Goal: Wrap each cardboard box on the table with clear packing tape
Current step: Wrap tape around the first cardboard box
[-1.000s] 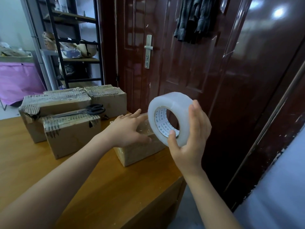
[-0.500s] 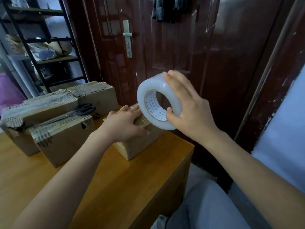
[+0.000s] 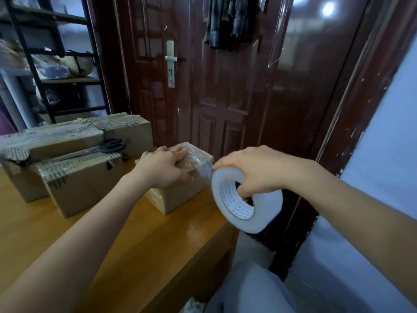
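Left hand [image 3: 163, 168] fingers flat, pressing small box [image 3: 180, 195] on bench [image 3: 135, 240]; right hand [image 3: 255, 170] fingers hooked through tape roll [image 3: 246, 202], gripping it.

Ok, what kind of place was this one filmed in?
Most likely a room in a home used for packing parcels, not a warehouse. A glossy dark red panelled door with clothing hung on it, a black metal shelf rack of household clutter, and brown cardboard boxes on a wooden table.

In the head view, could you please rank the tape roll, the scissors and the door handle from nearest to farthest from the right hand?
1. Tape roll, gripped by the right hand.
2. Scissors, left, lying on the boxes.
3. Door handle, on the door behind.
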A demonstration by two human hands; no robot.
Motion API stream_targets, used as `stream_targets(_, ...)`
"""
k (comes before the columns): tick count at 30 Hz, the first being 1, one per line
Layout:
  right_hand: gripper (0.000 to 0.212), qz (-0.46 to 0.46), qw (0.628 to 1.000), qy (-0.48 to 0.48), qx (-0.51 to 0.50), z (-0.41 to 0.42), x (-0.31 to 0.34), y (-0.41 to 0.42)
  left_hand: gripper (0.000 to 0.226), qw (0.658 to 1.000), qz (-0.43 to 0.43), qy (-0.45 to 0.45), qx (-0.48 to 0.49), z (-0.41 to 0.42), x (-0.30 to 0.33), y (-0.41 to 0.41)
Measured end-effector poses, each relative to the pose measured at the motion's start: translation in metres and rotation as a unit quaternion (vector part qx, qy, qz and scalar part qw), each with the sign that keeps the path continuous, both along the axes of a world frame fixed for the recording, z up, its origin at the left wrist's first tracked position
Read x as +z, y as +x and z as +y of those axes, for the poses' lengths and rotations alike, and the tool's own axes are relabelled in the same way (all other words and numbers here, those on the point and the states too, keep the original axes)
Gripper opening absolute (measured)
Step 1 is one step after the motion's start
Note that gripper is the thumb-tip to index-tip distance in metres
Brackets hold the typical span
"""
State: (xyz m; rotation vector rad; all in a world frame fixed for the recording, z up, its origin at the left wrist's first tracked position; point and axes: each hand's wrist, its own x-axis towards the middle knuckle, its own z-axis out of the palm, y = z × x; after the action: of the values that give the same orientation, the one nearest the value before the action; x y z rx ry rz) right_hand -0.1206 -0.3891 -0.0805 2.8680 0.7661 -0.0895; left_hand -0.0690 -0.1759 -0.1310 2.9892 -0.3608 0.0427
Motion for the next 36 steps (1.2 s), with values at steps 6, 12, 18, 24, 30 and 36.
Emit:
stream_targets(6, 0.07, 0.089, 0.996, -0.005, -0.005, -0.013, -0.001, 0.003, 0.085, 0.999, -0.011, -0.039, 0.018, 0.0, -0.001, -0.001)
stream_targets(12, 0.075, 0.019, 0.996, 0.07, 0.048, -0.027, 0.004, -0.002, 0.059, 0.95, 0.057, -0.297, 0.079, 0.012, 0.021, 0.001)
stream_targets(18, 0.075, -0.015, 0.989, 0.134, 0.067, -0.018, 0.015, 0.008, 0.061, 0.821, 0.253, -0.502, 0.094, 0.035, 0.02, 0.007)
stream_targets(24, 0.076, -0.013, 0.981, 0.181, 0.069, 0.0, -0.004, 0.028, 0.06, 0.885, 0.134, -0.444, 0.052, 0.056, 0.015, 0.011)
stream_targets(30, 0.077, -0.016, 0.979, 0.192, 0.068, -0.001, -0.014, 0.031, 0.04, 0.986, -0.088, -0.139, -0.011, 0.03, 0.019, 0.004)
stream_targets(36, 0.077, -0.055, 0.968, 0.233, 0.072, -0.011, -0.046, 0.026, 0.08, 1.0, 0.013, 0.001, 0.016, 0.008, 0.028, -0.014)
